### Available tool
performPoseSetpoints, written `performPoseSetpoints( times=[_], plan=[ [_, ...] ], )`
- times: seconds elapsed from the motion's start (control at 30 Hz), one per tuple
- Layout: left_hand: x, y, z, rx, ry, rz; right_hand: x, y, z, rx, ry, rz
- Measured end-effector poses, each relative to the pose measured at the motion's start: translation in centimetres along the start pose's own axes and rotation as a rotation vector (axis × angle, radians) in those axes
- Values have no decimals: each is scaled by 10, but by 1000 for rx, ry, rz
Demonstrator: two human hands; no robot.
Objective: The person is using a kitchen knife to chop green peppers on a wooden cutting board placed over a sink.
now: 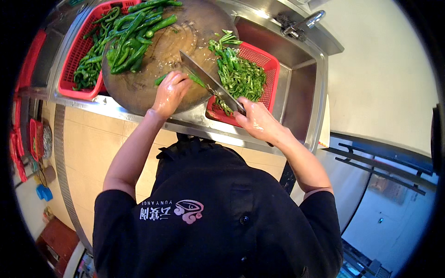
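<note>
My left hand (173,91) presses a green chili pepper (196,80) onto a round wooden chopping block (187,34), its fingertips curled. My right hand (259,120) grips the handle of a cleaver (212,81). The blade slants across the block's right side, by the pepper's end, with bits stuck to it. A pile of whole green peppers (130,52) lies on the block's left part. Sliced peppers (243,74) fill much of a red plastic basket (271,74) at the right, and some slices rest at the block's edge. Pale seeds are scattered over the wood.
Another red basket (66,74) with more green peppers stands left of the block. The right basket sits in a stainless steel sink (302,93), below a chrome faucet (306,24). The sink's metal front rim (194,125) runs between my body and the block.
</note>
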State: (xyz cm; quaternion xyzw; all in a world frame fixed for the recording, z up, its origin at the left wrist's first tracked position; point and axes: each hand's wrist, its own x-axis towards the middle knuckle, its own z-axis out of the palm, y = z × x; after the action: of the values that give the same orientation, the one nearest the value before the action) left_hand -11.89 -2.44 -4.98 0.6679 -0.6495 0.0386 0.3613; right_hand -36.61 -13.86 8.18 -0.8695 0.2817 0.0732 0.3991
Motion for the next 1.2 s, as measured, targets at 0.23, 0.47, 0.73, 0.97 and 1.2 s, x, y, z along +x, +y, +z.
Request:
performPoseSetpoints(
  times=[0.23, 0.47, 0.73, 0.97, 1.2],
  plan=[
    [0, 5, -1, 30, 29, -29, 6, -9, -8, -154, -43, -77],
    [-9, -3, -2, -37, -19, -113, 34, 2, 4, -152, -46, -90],
    [-5, -2, -11, 53, 9, -50, 36, 2, 19, -136, -29, -78],
    [-8, 0, -12, 10, 15, -98, 45, 0, 13, -169, -75, -120],
    [-20, -4, -14, 36, 21, -117, 46, -18, 3, -123, -110, -150]
  ],
)
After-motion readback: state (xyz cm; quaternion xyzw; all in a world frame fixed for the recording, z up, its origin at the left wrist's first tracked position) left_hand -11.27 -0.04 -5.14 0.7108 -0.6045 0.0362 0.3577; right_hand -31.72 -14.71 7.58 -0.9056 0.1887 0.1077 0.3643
